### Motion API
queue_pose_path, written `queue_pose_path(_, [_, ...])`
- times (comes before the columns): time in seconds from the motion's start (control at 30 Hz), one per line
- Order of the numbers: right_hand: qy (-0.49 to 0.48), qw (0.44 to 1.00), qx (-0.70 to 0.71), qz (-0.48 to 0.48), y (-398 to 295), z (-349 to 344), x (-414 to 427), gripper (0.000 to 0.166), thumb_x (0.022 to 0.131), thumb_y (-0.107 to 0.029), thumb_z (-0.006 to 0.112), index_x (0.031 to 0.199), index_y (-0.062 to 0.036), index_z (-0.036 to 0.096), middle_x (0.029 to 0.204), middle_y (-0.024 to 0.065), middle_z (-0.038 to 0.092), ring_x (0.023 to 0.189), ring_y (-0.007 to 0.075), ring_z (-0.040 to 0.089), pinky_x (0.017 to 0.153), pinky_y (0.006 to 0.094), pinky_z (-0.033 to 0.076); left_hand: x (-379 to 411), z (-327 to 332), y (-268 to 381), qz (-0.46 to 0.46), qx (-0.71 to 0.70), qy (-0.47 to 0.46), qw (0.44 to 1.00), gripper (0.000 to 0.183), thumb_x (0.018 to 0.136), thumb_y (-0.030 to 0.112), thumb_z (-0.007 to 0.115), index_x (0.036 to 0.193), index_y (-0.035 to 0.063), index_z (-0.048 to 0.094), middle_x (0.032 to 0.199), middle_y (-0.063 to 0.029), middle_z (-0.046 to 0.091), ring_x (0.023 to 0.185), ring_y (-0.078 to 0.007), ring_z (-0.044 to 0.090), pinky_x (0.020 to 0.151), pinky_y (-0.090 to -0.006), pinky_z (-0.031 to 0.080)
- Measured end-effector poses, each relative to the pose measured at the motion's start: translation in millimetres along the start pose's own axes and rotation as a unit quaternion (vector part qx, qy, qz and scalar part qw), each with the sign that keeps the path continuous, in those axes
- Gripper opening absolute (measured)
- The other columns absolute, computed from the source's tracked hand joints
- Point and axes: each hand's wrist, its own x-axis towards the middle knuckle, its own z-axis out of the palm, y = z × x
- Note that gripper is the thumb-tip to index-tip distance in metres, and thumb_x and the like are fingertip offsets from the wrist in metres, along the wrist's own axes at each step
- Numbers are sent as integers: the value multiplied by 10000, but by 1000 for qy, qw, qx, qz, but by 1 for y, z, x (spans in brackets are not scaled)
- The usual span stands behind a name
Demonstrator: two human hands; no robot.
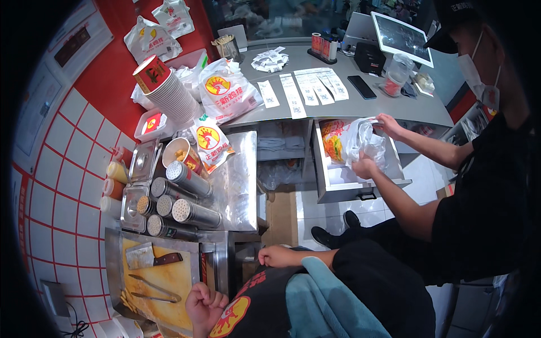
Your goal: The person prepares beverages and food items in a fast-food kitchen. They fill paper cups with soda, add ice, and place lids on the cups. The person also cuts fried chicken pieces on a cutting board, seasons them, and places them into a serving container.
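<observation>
My left hand (205,305) is held in front of my dark shirt with its fingers curled, and nothing shows in it. It is just right of a yellowed cutting board (160,276) in a metal tray. On that board lie a cleaver (146,256) with a wooden handle and metal tongs (156,289). A few fries (127,301) are at the board's edge. My right hand (277,256) rests against my front, fingers curled in and no object visible. A teal towel (325,300) hangs over my shoulder.
Shaker canisters (196,211), a paper bucket of fried food (181,154) and sauce bottles (113,188) crowd the steel counter (241,181). At right a masked co-worker (477,169) handles white plastic bags (365,143) in an open drawer (359,192). Receipts (310,86) lie on the grey counter.
</observation>
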Motion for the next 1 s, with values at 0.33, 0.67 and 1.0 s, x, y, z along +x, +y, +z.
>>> queue_pose_path(0.33, [-5, 999, -31, -9, 1, -1, 3, 117, 726, -116, 478, 755, -105, 590, 737, 82, 608, 732, 245, 577, 629, 353, 433, 1, -1, -1, -6, -2, 25, 1000, 153, 761, 127, 372, 614, 88, 385, 439, 22, 215, 397, -100, 195, 447, -281, 257])
queue_pose_path(0.67, [-22, 1000, -20, 2, 3, 0, 10, 130, 735, -101, 457, 776, -88, 579, 744, 80, 605, 731, 239, 575, 633, 343, 433, 2, -1, 1, -11, -8, 54, 998, 172, 767, 124, 353, 602, 83, 376, 438, 12, 224, 395, -109, 202, 458, -286, 273])
queue_pose_path(1.0, [-2, 999, 32, -19, 2, -1, 14, 138, 875, -143, 373, 922, -92, 493, 650, 67, 518, 632, 182, 530, 588, 331, 414, 11, 2, 6, -24, 10, -33, 999, 337, 822, 229, 322, 511, 101, 302, 437, -5, 246, 399, -135, 236, 472, -312, 300])
